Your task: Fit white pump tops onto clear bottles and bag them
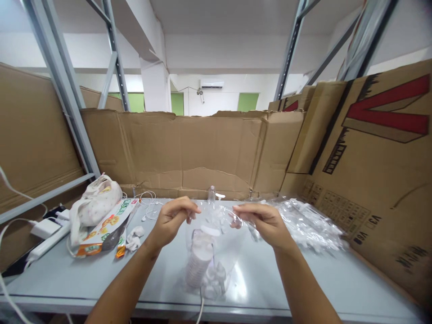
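Observation:
A clear plastic bag (227, 256) hangs between my two hands over the tabletop. My left hand (175, 218) pinches its upper left edge. At the upper right edge, my right hand (265, 220) is closed on the same thin plastic. Through the film shows a tilted stack of white round discs (199, 261), with several small whitish pieces (215, 278) beside it; their exact kind is unclear. Just beyond the bag stand a small clear bottle (211, 194) and a white pump-like top (220, 196).
Several clear plastic packets (307, 222) are heaped at the right. On the left lie a white cloth bag (99, 200), an orange-and-white snack package (108, 225), crumpled tissue (135, 238), white earphones (148, 204) and a power strip (50, 243). Cardboard (202, 148) walls the grey table (162, 283).

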Demonstrator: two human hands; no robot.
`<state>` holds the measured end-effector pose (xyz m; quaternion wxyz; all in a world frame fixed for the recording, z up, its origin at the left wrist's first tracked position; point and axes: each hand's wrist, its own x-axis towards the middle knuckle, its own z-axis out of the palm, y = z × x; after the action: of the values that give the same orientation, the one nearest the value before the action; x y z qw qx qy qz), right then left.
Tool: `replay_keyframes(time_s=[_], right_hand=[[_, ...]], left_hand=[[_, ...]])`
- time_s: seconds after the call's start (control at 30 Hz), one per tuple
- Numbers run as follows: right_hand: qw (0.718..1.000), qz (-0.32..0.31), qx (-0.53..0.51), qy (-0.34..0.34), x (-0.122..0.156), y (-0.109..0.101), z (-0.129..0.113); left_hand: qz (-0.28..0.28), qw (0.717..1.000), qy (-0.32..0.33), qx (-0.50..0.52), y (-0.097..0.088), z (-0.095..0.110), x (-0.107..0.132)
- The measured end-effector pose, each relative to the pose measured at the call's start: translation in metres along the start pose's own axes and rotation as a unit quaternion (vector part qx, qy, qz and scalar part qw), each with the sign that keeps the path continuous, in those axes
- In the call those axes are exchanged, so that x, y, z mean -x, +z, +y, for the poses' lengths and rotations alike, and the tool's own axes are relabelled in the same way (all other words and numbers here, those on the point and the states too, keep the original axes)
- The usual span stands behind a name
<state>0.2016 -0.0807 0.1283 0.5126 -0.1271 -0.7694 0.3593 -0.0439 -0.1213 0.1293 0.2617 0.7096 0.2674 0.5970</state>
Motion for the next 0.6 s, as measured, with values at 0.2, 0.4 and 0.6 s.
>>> replay_keyframes(time_s=[0.2, 0.4, 0.6], right_hand=[[0.993, -0.031, 0.096, -0.068, 0.004, -0.006, -0.02], [0.995, 0.022, 0.082, -0.05, 0.009, -0.002, -0.027], [0.999, 0.028, -0.015, 0.007, 0.009, 0.0, -0.019]], left_hand=[[0.031, 0.999, -0.015, -0.026, 0.003, 0.019, 0.002], [0.012, 0.998, 0.01, -0.062, 0.006, 0.027, 0.002], [0.03, 0.994, 0.016, -0.102, 0.009, 0.027, 0.007]])
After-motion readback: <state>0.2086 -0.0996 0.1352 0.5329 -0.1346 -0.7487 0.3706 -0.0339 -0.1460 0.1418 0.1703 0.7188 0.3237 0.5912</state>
